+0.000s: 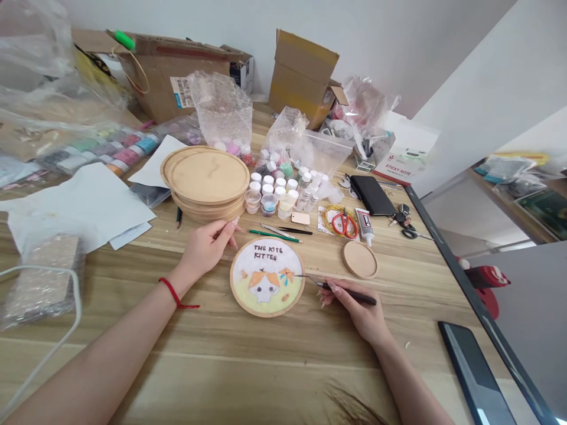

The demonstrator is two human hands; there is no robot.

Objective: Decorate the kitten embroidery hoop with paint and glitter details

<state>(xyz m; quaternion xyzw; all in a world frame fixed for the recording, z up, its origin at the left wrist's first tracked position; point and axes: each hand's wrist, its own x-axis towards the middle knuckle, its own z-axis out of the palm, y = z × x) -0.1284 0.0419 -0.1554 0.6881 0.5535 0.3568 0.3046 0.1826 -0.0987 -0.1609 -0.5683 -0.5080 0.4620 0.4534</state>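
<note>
A round wooden plate (pixel 268 310) lies on the table, its inside white above and yellow-green below. It bears the lettering "THE KITE KITTEN", a white and orange kitten's head and a small orange kite shape with blue strips. My right hand (pixel 357 307) grips a black-handled tool with a thin, pointed metal blade (pixel 312 279), its tip over the plate's right part by the kite. My left hand (pixel 206 245) is closed, thumb and fingers pinched together, in front of a stack of round wooden plates (pixel 206 177). Whatever its fingertips hold, if anything, I cannot make out.
Behind the plate lie a green pencil (pixel 266 234), tweezers (pixel 295 230), white-lidded jars (pixel 280 192), red-handled scissors (pixel 344 224) and a glue tube (pixel 365 226). A small wooden plate (pixel 359 260) sits right. A phone (pixel 476 372) lies near the right edge, white paper (pixel 80 203) left.
</note>
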